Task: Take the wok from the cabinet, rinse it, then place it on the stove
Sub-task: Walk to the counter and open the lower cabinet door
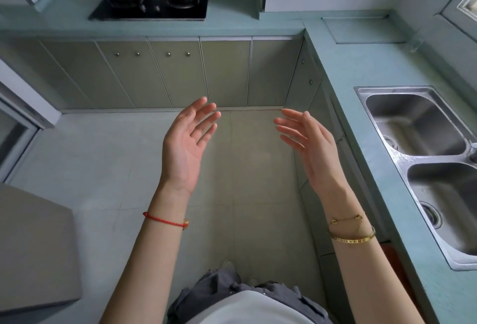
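double sink point(426, 157) set in bench point(361, 71), only drains inside, left hand point(187, 143) and right hand point(312, 148) held open over floor point(258, 169) left of it, cabinet doors point(175, 76) shut beyond, wok not spotted

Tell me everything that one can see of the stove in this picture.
The stove is a flat black cooktop, glossy like glass, set into the teal countertop at the far wall. It has two round burners side by side, each with dark pronged pan supports, and small knobs between them. No pan stands on it.
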The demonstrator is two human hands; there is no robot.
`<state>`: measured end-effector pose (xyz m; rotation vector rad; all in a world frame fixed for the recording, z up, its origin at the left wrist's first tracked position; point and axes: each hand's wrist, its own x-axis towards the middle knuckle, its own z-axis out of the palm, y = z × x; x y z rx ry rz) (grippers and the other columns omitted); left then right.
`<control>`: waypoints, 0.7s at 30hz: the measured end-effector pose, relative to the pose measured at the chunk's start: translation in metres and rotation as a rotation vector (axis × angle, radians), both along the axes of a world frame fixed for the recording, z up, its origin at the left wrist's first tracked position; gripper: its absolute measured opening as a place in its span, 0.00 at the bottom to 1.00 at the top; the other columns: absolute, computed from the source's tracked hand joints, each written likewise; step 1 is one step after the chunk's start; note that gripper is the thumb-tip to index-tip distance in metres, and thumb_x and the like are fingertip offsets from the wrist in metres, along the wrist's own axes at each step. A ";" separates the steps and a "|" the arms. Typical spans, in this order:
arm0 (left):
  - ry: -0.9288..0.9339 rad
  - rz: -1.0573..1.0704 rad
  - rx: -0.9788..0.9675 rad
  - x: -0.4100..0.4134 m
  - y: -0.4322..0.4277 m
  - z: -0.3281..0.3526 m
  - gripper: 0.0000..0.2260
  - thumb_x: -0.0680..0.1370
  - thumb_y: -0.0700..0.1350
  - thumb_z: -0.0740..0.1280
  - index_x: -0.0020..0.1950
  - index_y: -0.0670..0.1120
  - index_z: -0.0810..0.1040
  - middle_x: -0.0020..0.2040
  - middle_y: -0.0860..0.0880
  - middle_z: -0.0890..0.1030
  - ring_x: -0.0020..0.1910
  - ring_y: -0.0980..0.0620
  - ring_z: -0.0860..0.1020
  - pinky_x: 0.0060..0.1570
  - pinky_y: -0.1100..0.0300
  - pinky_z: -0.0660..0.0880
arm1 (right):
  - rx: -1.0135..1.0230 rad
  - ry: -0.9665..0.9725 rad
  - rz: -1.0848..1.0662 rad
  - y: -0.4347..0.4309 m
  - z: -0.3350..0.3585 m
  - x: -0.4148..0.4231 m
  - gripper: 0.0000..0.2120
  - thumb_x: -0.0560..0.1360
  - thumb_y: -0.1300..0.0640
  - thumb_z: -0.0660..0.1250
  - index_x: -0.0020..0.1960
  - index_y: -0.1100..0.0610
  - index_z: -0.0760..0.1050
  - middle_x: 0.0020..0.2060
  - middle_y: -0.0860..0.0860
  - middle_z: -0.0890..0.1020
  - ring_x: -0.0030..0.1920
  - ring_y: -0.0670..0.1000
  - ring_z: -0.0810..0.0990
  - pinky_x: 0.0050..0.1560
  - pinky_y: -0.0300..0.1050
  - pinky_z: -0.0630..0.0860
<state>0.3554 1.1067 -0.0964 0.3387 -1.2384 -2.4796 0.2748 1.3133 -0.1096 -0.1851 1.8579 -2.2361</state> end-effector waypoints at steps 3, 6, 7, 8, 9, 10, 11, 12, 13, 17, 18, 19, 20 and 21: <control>-0.002 -0.011 -0.003 -0.010 -0.013 -0.003 0.15 0.81 0.45 0.57 0.65 0.43 0.76 0.60 0.46 0.82 0.64 0.46 0.78 0.69 0.51 0.70 | -0.004 -0.004 -0.016 -0.013 -0.003 -0.009 0.18 0.85 0.52 0.55 0.63 0.60 0.79 0.53 0.55 0.86 0.59 0.57 0.82 0.65 0.53 0.76; -0.008 -0.029 -0.014 -0.020 -0.025 -0.006 0.16 0.81 0.45 0.57 0.66 0.43 0.76 0.60 0.46 0.81 0.65 0.46 0.78 0.69 0.51 0.70 | -0.007 -0.002 -0.027 -0.024 -0.004 -0.017 0.18 0.85 0.52 0.54 0.62 0.60 0.79 0.53 0.55 0.86 0.57 0.55 0.83 0.65 0.53 0.76; -0.010 -0.036 -0.015 -0.024 -0.029 -0.007 0.16 0.81 0.45 0.57 0.66 0.43 0.76 0.60 0.46 0.81 0.65 0.46 0.78 0.69 0.51 0.70 | -0.010 -0.001 -0.029 -0.029 -0.006 -0.021 0.18 0.85 0.52 0.54 0.62 0.59 0.79 0.53 0.55 0.86 0.57 0.54 0.83 0.65 0.53 0.76; -0.013 -0.043 -0.013 -0.028 -0.035 -0.007 0.16 0.81 0.45 0.57 0.66 0.43 0.75 0.60 0.46 0.81 0.65 0.46 0.78 0.69 0.51 0.70 | -0.014 -0.004 -0.034 -0.034 -0.007 -0.024 0.18 0.85 0.52 0.55 0.62 0.59 0.80 0.53 0.55 0.86 0.56 0.54 0.83 0.65 0.53 0.76; -0.016 -0.048 -0.012 -0.032 -0.039 -0.008 0.16 0.81 0.45 0.57 0.66 0.43 0.75 0.60 0.46 0.81 0.65 0.46 0.78 0.69 0.51 0.70 | -0.018 -0.008 -0.039 -0.039 -0.008 -0.027 0.18 0.85 0.52 0.55 0.62 0.59 0.80 0.53 0.55 0.86 0.56 0.53 0.83 0.65 0.53 0.76; -0.016 -0.055 -0.013 -0.036 -0.044 -0.009 0.16 0.81 0.45 0.57 0.66 0.43 0.75 0.60 0.46 0.81 0.65 0.46 0.78 0.68 0.51 0.70 | -0.021 -0.009 -0.044 -0.044 -0.009 -0.031 0.18 0.85 0.52 0.55 0.61 0.59 0.80 0.52 0.54 0.86 0.56 0.52 0.83 0.64 0.52 0.76; -0.017 -0.066 -0.017 -0.040 -0.049 -0.010 0.16 0.81 0.45 0.57 0.66 0.43 0.75 0.60 0.46 0.81 0.64 0.46 0.78 0.68 0.51 0.70 | -0.022 -0.011 -0.047 -0.050 -0.010 -0.034 0.18 0.85 0.52 0.55 0.61 0.59 0.80 0.52 0.54 0.86 0.55 0.52 0.83 0.64 0.51 0.76; -0.021 -0.073 -0.019 -0.045 -0.053 -0.011 0.16 0.81 0.45 0.57 0.66 0.43 0.75 0.60 0.46 0.81 0.64 0.46 0.78 0.68 0.51 0.70 | -0.021 -0.013 -0.047 -0.054 -0.012 -0.038 0.18 0.85 0.52 0.55 0.61 0.58 0.80 0.52 0.54 0.86 0.55 0.52 0.83 0.63 0.51 0.76; -0.027 -0.076 -0.019 -0.050 -0.057 -0.012 0.16 0.81 0.44 0.57 0.66 0.43 0.75 0.60 0.46 0.81 0.64 0.46 0.78 0.68 0.51 0.70 | -0.022 -0.014 -0.046 -0.058 -0.013 -0.042 0.18 0.85 0.52 0.55 0.61 0.58 0.80 0.52 0.54 0.86 0.55 0.51 0.83 0.63 0.50 0.76; -0.047 -0.074 -0.007 -0.072 -0.073 -0.018 0.16 0.81 0.45 0.57 0.66 0.43 0.75 0.60 0.46 0.82 0.64 0.46 0.78 0.68 0.51 0.70 | -0.027 -0.016 -0.040 -0.072 -0.019 -0.065 0.17 0.84 0.51 0.55 0.60 0.55 0.81 0.52 0.53 0.87 0.55 0.51 0.83 0.62 0.48 0.77; -0.053 -0.076 -0.010 -0.079 -0.076 -0.019 0.16 0.81 0.45 0.57 0.66 0.43 0.75 0.60 0.46 0.81 0.64 0.46 0.78 0.68 0.51 0.70 | -0.027 -0.021 -0.041 -0.076 -0.021 -0.071 0.17 0.84 0.50 0.56 0.60 0.55 0.81 0.52 0.53 0.87 0.55 0.51 0.83 0.61 0.48 0.77; -0.058 -0.078 -0.012 -0.086 -0.079 -0.021 0.16 0.81 0.44 0.58 0.66 0.42 0.75 0.60 0.45 0.81 0.64 0.46 0.78 0.68 0.51 0.70 | -0.025 -0.026 -0.039 -0.079 -0.023 -0.079 0.17 0.84 0.50 0.56 0.59 0.55 0.81 0.52 0.53 0.87 0.55 0.51 0.83 0.61 0.48 0.77; -0.062 -0.077 -0.014 -0.094 -0.082 -0.024 0.16 0.81 0.44 0.58 0.67 0.42 0.75 0.60 0.45 0.81 0.64 0.45 0.78 0.68 0.51 0.70 | -0.022 -0.029 -0.037 -0.083 -0.025 -0.088 0.17 0.84 0.50 0.56 0.59 0.55 0.81 0.52 0.53 0.87 0.55 0.51 0.84 0.61 0.48 0.77; -0.064 -0.072 -0.014 -0.103 -0.086 -0.026 0.16 0.81 0.44 0.58 0.67 0.42 0.75 0.60 0.45 0.81 0.64 0.45 0.78 0.68 0.50 0.70 | -0.019 -0.030 -0.034 -0.087 -0.027 -0.098 0.17 0.84 0.50 0.56 0.59 0.54 0.81 0.52 0.53 0.87 0.55 0.51 0.84 0.61 0.48 0.77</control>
